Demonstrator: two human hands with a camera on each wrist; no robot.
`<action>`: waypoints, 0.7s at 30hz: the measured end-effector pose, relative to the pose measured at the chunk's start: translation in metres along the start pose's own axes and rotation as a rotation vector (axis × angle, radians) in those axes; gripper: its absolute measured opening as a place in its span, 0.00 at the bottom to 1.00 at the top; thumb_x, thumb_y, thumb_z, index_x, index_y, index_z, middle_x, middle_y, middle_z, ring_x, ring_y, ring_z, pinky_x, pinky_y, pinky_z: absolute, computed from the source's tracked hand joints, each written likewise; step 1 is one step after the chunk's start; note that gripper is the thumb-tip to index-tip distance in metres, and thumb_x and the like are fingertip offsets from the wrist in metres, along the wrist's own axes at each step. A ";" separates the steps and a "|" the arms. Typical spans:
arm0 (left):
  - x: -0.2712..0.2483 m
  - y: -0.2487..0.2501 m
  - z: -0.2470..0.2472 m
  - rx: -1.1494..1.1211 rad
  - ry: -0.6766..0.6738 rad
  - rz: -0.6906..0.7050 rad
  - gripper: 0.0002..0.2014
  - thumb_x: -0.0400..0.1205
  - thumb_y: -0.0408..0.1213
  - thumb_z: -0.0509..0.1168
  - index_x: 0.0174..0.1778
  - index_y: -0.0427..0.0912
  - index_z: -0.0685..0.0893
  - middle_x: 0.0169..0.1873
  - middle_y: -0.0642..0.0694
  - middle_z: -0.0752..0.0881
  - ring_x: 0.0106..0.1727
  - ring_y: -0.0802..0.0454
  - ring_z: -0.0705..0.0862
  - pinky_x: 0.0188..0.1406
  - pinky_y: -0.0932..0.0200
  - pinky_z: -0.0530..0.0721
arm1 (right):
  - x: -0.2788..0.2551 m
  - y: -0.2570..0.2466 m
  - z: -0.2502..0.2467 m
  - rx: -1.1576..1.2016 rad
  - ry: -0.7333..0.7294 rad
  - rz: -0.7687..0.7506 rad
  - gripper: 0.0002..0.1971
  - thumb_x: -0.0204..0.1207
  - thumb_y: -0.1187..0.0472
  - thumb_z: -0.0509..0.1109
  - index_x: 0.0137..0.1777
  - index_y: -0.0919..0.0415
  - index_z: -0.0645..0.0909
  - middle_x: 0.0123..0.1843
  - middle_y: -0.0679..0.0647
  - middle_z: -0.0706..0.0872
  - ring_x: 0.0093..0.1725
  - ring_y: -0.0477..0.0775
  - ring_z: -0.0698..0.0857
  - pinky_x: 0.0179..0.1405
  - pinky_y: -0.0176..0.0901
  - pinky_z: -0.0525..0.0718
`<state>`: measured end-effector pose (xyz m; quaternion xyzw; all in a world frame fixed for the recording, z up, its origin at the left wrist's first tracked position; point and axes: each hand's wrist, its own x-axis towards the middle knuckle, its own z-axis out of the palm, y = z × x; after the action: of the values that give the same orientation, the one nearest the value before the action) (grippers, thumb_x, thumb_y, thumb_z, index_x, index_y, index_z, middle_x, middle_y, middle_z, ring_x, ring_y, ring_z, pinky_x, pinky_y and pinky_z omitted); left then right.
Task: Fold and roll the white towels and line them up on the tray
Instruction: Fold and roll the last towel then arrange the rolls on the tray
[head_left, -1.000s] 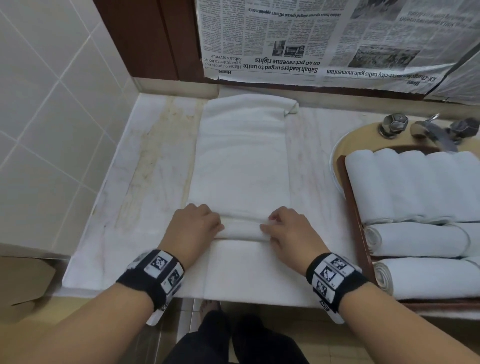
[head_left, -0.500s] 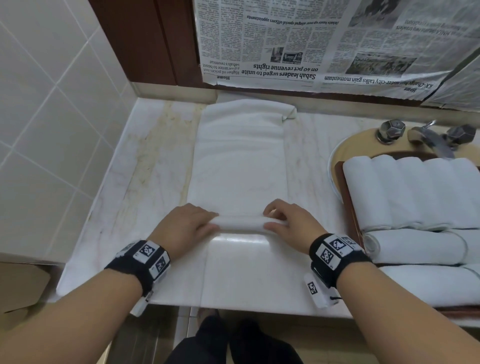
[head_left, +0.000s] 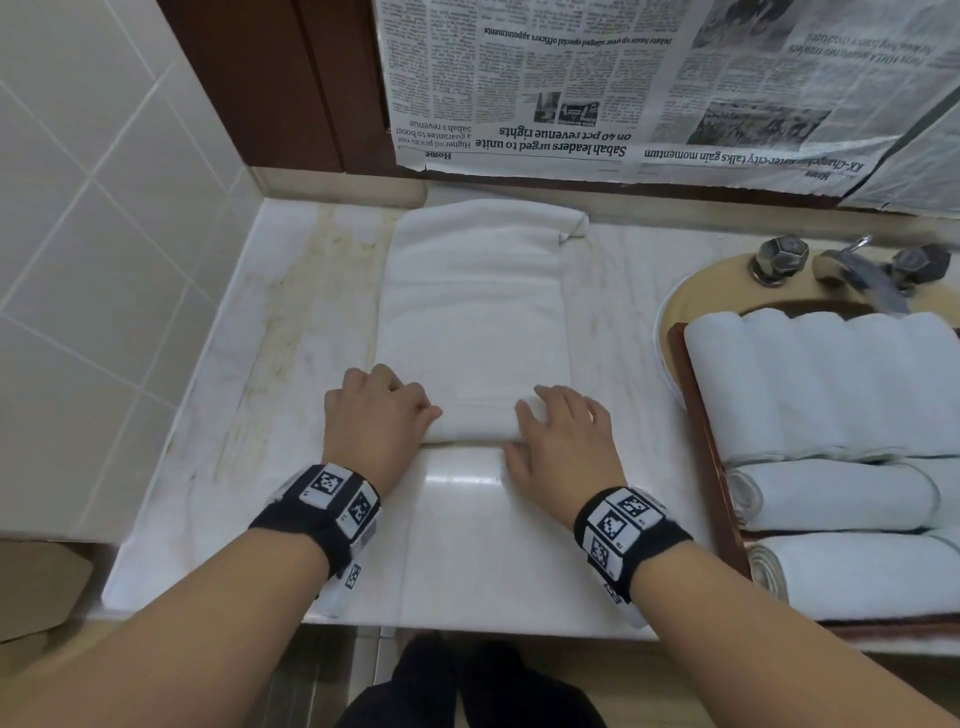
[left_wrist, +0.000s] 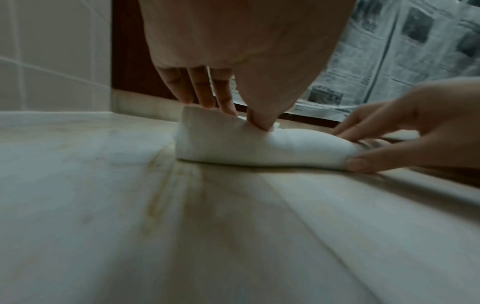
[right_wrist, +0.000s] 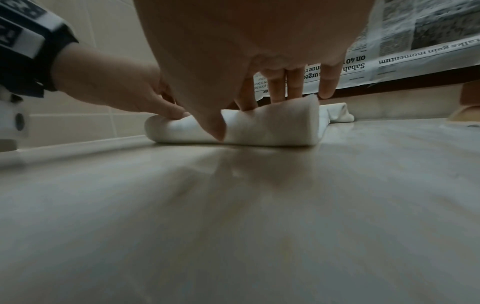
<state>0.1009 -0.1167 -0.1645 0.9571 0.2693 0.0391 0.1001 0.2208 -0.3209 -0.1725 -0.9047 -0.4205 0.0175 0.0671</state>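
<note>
A white towel (head_left: 472, 322) lies folded into a long strip on the marble surface (head_left: 291, 332) at the centre of the head view, its long axis running from the lower middle of the frame up toward the newspaper (head_left: 649, 88) taped along the top. Its near end is already wound into a short roll (head_left: 470, 423) that lies crosswise, left to right in the frame. The left hand (head_left: 376, 415) grips the roll's left end, fingers curled over the top and thumb pressed into the front, as the left wrist view shows. The right hand (head_left: 558, 436) holds the right end the same way, fingers draped over the top and thumb low against the front. Both hands sit below the roll in the frame, with the flat unrolled length stretching upward beyond them, so the rolling most likely has to travel straight up the frame, both ends advancing evenly. At the right edge a wooden tray (head_left: 696, 415) holds finished rolled towels (head_left: 831, 384), closer to the right hand.
</note>
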 end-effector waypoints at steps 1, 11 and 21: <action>-0.002 0.003 0.003 0.034 0.043 0.030 0.11 0.82 0.52 0.72 0.42 0.50 0.93 0.46 0.47 0.83 0.50 0.38 0.78 0.44 0.48 0.69 | 0.004 0.002 0.000 -0.002 -0.010 0.006 0.21 0.69 0.51 0.78 0.61 0.56 0.87 0.66 0.61 0.84 0.67 0.64 0.81 0.68 0.64 0.77; 0.003 -0.025 0.004 0.084 -0.055 0.300 0.23 0.86 0.59 0.57 0.63 0.48 0.90 0.51 0.47 0.84 0.51 0.42 0.80 0.49 0.46 0.81 | 0.060 0.045 -0.027 0.291 -0.425 -0.047 0.23 0.79 0.42 0.74 0.73 0.43 0.83 0.55 0.46 0.75 0.62 0.53 0.74 0.63 0.44 0.72; 0.048 -0.025 -0.013 -0.032 -0.211 0.126 0.15 0.90 0.55 0.58 0.66 0.51 0.78 0.54 0.47 0.91 0.54 0.42 0.86 0.56 0.47 0.79 | 0.064 0.037 -0.017 0.310 -0.121 0.001 0.07 0.83 0.50 0.70 0.53 0.51 0.88 0.52 0.53 0.84 0.55 0.60 0.83 0.53 0.52 0.80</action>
<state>0.1279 -0.0685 -0.1560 0.9691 0.1960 -0.0514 0.1404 0.2912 -0.2977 -0.1590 -0.8810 -0.4153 0.1368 0.1805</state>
